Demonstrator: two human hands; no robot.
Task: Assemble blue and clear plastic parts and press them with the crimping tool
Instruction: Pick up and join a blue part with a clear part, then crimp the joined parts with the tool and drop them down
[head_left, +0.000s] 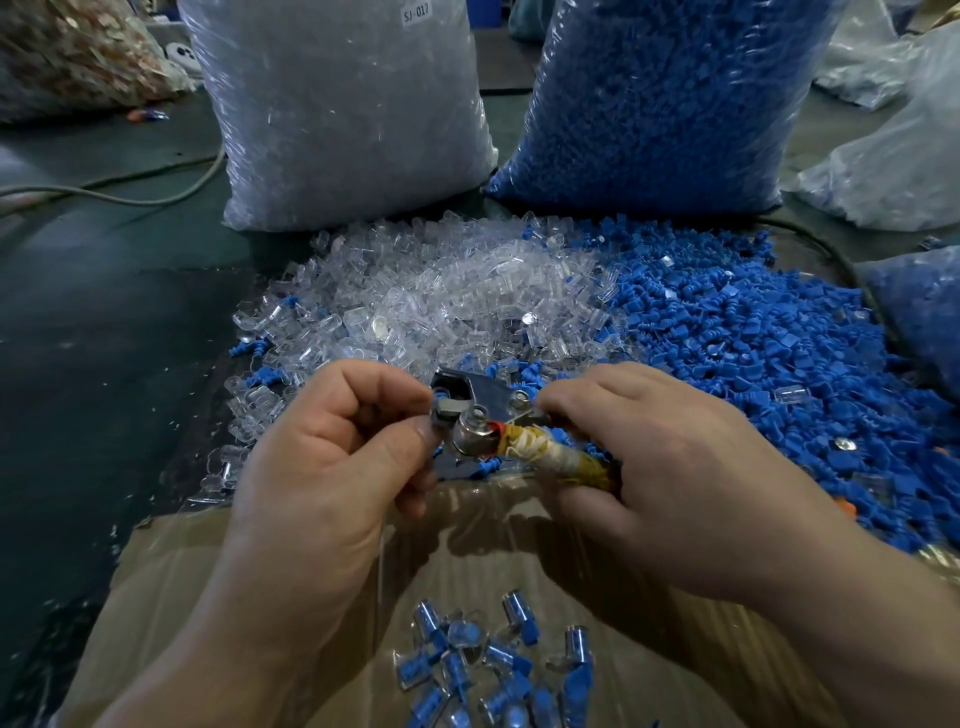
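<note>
Crimping tool (480, 415): centre of the frame, held above the near edge of the loose parts; metal head points left, and the handle, wrapped in yellowed tape, runs down to the right.
Right hand (675, 467): fingers curled round the wrapped handle, gripping it.
Left hand (332, 452): fingers curled, thumb and forefinger pinching the left end of the tool head; whether a part sits between them cannot be told.
Clear parts (441, 296): loose heap directly above the hands, centre of the frame.
Blue parts (753, 364): loose heap at centre right, touching and partly mixed with the clear heap.
Assembled pieces (493, 670): small cluster of blue-in-clear pieces, bottom centre, lying in the cardboard box (171, 597).
Bag of clear parts (343, 104): upright, upper centre left, label reads SJ-017.
Bag of blue parts (670, 98): upright, upper centre right, just beside the clear bag.
Cable (130, 195): runs across the upper left.
Worktop (104, 338): dark green, carries heaps and bags.
</note>
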